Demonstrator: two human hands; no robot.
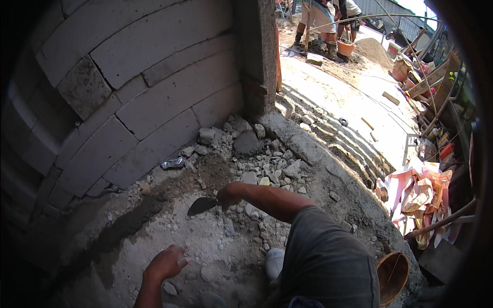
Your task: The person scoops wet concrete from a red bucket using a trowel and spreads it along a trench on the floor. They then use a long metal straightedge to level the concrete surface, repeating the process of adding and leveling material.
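Note:
My right hand is closed round the handle of a trowel, whose dark pointed blade is held to the left over pale rubble. Low in the view, my left hand holds nothing, its fingers partly spread above the dusty ground. A dark, damp-looking strip of mortar runs along the ground near the foot of the block wall. Loose stones and broken chunks lie heaped beyond my right forearm, towards the concrete column.
An orange bucket stands at the lower right. Crumpled sacks and piled clutter line the right side. A concrete ledge borders the rubble. Farther off, people stand near another orange bucket and a sand heap.

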